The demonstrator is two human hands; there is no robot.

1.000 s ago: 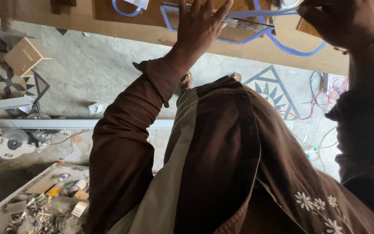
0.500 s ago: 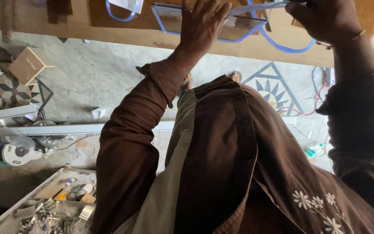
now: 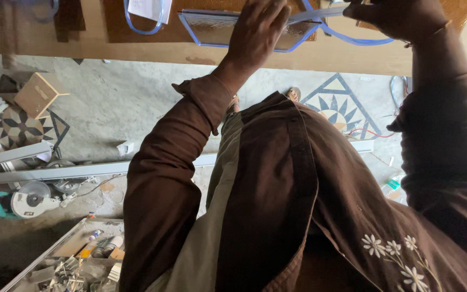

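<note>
Glass pane [image 3: 228, 27] with blue edge strip [image 3: 352, 39] is now seen lower and larger than a second ago; on the wooden bench [image 3: 136, 51], pressed by left hand [image 3: 258, 30], fingers spread flat, nothing gripped. Right hand [image 3: 401, 16] is curled near the strip's loose end; actual pinch cannot be told. Edge fitting is judged ongoing. Circular saw [image 3: 25, 201] lies on floor.

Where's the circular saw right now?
In the head view, the circular saw lies on the floor at far left, just below the long metal bar and above the tray of hardware.
</note>
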